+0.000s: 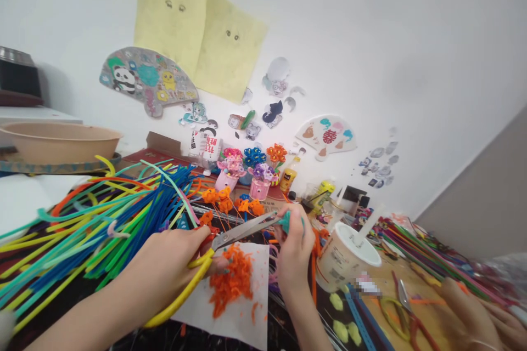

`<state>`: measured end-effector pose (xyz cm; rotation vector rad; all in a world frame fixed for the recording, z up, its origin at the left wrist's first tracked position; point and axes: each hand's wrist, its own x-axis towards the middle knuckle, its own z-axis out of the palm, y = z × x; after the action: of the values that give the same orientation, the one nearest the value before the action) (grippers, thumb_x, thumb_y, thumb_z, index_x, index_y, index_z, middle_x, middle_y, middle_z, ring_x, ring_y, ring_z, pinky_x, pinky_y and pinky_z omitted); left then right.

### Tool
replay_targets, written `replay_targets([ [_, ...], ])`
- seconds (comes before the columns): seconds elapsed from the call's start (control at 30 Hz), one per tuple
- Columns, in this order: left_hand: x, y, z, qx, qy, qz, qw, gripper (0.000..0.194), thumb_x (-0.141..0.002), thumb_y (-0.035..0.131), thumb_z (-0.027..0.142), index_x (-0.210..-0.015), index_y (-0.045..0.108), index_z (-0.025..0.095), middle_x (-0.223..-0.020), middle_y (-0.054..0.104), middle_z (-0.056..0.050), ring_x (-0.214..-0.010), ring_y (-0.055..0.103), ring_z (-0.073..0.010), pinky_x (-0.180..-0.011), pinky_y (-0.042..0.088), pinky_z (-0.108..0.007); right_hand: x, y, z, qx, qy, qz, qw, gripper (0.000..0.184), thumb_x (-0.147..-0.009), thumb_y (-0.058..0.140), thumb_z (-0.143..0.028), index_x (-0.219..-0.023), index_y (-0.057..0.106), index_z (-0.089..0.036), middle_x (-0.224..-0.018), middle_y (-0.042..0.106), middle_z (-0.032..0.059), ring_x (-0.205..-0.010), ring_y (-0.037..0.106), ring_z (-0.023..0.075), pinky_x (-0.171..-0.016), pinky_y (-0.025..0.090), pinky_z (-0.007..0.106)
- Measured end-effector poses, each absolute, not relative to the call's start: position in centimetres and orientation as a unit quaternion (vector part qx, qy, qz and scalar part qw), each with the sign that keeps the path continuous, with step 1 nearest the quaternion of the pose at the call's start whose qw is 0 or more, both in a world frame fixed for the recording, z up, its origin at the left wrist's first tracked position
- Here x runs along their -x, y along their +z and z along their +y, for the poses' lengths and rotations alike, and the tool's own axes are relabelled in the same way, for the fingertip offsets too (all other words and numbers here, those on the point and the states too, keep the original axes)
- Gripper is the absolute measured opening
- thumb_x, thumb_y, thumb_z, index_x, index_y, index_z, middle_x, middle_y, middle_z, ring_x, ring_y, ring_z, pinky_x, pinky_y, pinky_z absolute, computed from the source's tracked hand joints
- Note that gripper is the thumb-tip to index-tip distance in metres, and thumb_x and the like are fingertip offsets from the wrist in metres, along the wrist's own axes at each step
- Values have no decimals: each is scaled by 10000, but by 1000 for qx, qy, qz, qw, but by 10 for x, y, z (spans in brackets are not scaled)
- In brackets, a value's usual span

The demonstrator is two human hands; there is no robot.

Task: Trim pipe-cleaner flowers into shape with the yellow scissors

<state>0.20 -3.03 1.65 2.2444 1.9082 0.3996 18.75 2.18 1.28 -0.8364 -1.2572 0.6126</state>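
Observation:
My left hand [177,255] is closed around the yellow handles of a pair of scissors [242,231]. The blades point right and reach the fingertips of my right hand [297,249]. Between those fingers is a small fuzzy teal piece [285,221], partly covered, its exact kind unclear. The blade tips lie right beside it; whether they touch it, I cannot tell. Below the scissors, a heap of orange fuzz clippings [233,282] lies on a white sheet of paper [257,332]. Orange pipe-cleaner pieces [224,200] on thin stems lie just behind.
Loose pipe cleaners [123,219] spread over the left side. Behind stand small pots of pipe-cleaner flowers [259,189] and a bottle [290,175]. To the right are a white paper cup [340,269], red-and-yellow-handled scissors [405,307] and another person's hand [469,312].

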Motion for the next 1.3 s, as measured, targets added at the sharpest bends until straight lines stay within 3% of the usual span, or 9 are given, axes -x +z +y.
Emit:
replay_targets([
  [0.5, -7, 11, -30, -773, 139, 609, 107, 407, -852, 387, 572, -854, 609, 231, -719, 669, -38, -635, 614, -216, -536, 315, -257, -185, 13, 18, 349, 288, -557, 697, 261, -894, 401, -468, -818, 457, -225, -659, 390, -45, -502, 384, 101, -434, 366, 190],
  [1.07, -8, 6, -28, -788, 112, 601, 76, 474, -888, 329, 598, -902, 622, 226, -723, 700, -61, -659, 658, -259, -513, 266, -267, -182, 13, 18, 330, 320, -534, 710, 240, -874, 440, -478, -847, 452, -239, -705, 432, -36, -517, 386, 103, -447, 357, 196],
  [1.3, -7, 0, -27, -788, 114, 602, 61, 459, -897, 333, 570, -791, 603, 215, -686, 687, -55, -628, 640, -238, -506, 235, -271, -182, 12, 20, 337, 323, -532, 706, 263, -865, 453, -507, -846, 453, -245, -692, 427, -44, -519, 385, 102, -452, 351, 189],
])
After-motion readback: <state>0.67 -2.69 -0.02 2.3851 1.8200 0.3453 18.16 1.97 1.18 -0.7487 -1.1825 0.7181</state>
